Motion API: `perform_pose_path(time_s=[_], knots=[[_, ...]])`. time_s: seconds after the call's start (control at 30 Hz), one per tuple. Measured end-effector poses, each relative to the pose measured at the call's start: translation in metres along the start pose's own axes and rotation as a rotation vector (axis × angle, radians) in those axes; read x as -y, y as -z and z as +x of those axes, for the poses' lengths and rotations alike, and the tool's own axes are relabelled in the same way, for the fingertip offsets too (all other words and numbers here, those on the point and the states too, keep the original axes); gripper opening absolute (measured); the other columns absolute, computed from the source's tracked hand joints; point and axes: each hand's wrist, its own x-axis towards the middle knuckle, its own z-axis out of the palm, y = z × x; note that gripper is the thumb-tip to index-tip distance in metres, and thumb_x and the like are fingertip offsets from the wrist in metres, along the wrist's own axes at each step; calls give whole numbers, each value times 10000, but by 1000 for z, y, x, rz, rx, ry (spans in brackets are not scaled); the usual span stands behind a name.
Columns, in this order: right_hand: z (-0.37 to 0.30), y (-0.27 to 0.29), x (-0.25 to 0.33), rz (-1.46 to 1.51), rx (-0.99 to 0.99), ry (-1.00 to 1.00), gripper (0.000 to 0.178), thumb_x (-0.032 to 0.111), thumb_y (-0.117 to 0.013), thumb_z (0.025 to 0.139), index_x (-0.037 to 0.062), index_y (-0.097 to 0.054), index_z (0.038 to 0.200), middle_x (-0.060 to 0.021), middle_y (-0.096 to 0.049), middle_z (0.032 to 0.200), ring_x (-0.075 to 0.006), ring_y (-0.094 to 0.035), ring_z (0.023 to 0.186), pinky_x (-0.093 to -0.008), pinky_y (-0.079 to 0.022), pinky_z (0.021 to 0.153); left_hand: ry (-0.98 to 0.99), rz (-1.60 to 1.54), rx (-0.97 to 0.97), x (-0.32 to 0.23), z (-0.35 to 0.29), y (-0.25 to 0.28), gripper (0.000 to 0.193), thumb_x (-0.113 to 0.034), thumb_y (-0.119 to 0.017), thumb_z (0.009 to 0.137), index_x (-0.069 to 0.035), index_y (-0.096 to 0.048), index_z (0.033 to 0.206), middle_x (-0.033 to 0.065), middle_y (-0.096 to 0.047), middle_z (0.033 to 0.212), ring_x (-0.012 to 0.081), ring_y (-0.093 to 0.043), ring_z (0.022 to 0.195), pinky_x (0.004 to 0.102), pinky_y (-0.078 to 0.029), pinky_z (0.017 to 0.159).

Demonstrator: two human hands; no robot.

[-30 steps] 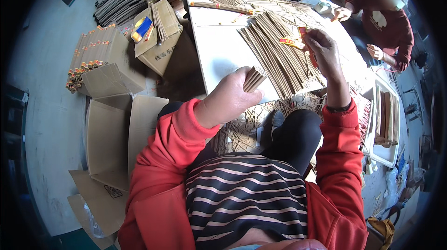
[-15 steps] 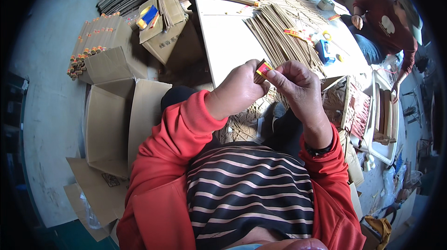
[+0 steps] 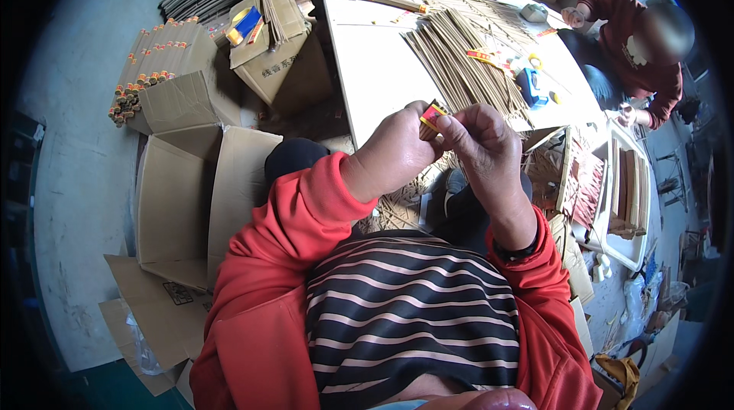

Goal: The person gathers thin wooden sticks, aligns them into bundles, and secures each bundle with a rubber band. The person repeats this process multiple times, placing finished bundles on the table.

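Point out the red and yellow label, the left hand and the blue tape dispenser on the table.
red and yellow label (image 3: pixel 433 114), head view, its yellow face.
left hand (image 3: pixel 394 152), head view, back of the hand.
blue tape dispenser (image 3: pixel 529 86), head view, top of its body.

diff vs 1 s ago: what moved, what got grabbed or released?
The right hand left the spread of thin sticks on the white table, came back to meet the left hand and brought a small red and yellow label. Both hands now pinch it around the small bundle of sticks that the left hand kept holding. Nothing was let go. Table and cardboard boxes unchanged.
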Motion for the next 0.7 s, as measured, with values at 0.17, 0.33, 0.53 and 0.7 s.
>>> perform_pose_path(time_s=[0.17,0.33,0.53,0.7], knots=[[-3,1,2,-31,28,-60,154,108,-634,826,-10,-536,817,-18,-568,704,-50,-525,635,-172,-428,561,-35,-75,76,-1,-5,0,237,136,-476,761,21,-459,967,28,-527,853,90,-515,790,230,-440,677],[-5,0,0,75,-31,55,214,170,-654,817,-18,-562,776,-27,-579,637,-39,-498,575,-182,-420,505,-149,-123,88,-2,-12,-2,247,-36,-528,786,47,-446,1003,21,-520,723,62,-507,652,207,-418,551],[-9,2,0,175,-2,61,198,156,-624,840,-21,-545,800,-25,-583,662,-43,-495,597,-188,-420,519,-33,-16,193,-23,-22,6,428,-400,-287,954,-16,-470,990,16,-477,689,51,-412,529,171,-339,466],[-6,5,1,265,64,6,196,159,-629,837,-9,-541,785,-20,-584,676,-44,-497,614,-189,-422,536,-44,-94,185,-18,-21,5,470,-419,-227,962,-26,-484,968,19,-481,645,57,-405,483,168,-342,457]])
